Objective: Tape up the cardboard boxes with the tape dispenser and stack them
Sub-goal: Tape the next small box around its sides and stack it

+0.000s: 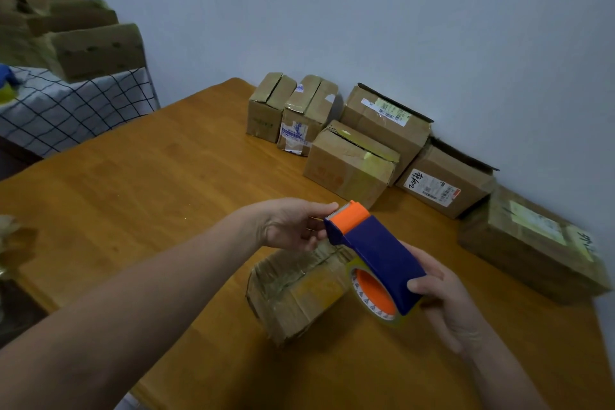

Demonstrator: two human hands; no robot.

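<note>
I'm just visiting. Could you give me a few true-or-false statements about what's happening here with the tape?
1. The right hand grips the tape dispenser. True.
2. Several boxes sit on the table along the wall. True.
3. The tape dispenser lies on the table. False: it is held up above a small box.
4. The left hand lies flat on the table. False: it pinches the dispenser's orange end.

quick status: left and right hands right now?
Left hand: pinches the orange cutter end of the tape dispenser.
Right hand: grips the tape dispenser's blue body.
</note>
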